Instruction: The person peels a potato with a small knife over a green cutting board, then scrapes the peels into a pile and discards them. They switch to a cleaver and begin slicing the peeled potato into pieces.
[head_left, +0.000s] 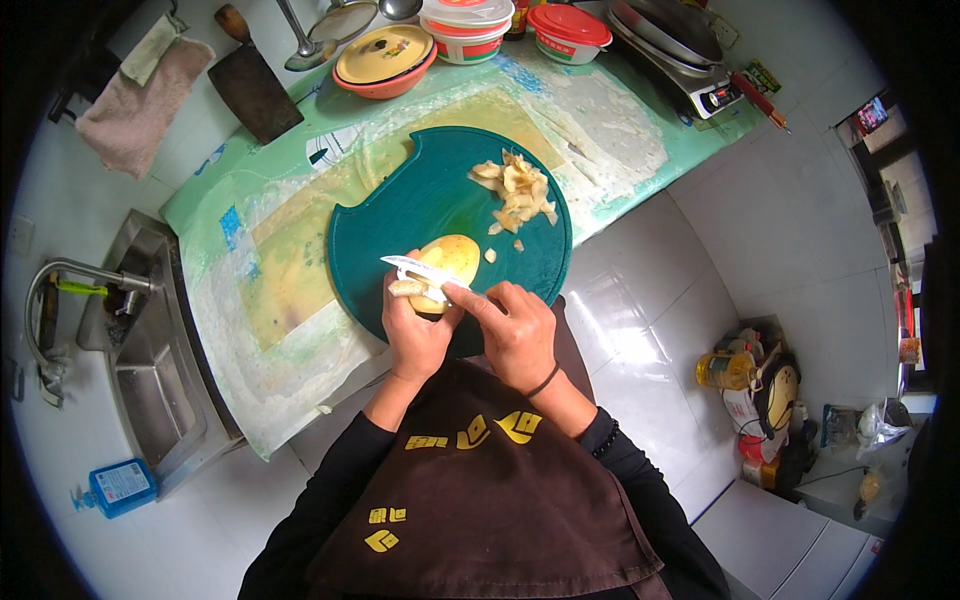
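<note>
My left hand (418, 330) grips a yellow potato (457, 256) over the near edge of a round green cutting board (405, 195). My right hand (517, 326) holds a white peeler (424, 271), its blade part lying across the potato. A strip of peel (407, 288) hangs at the peeler, close to my left fingers. Much of the potato's upper surface is pale and bare of skin. At the board's far right lies a heap of potato peels (517, 187), with small scraps nearer me. The potato's lower end is partly hidden by my fingers.
A lidded enamel bowl (386, 56), plastic tubs (466, 34) and a red-lidded tub (570, 30) stand along the back. A pan (667, 30) rests on an induction cooker (709, 94) at the back right. Left of the table is a steel sink (157, 390) with a faucet (90, 266).
</note>
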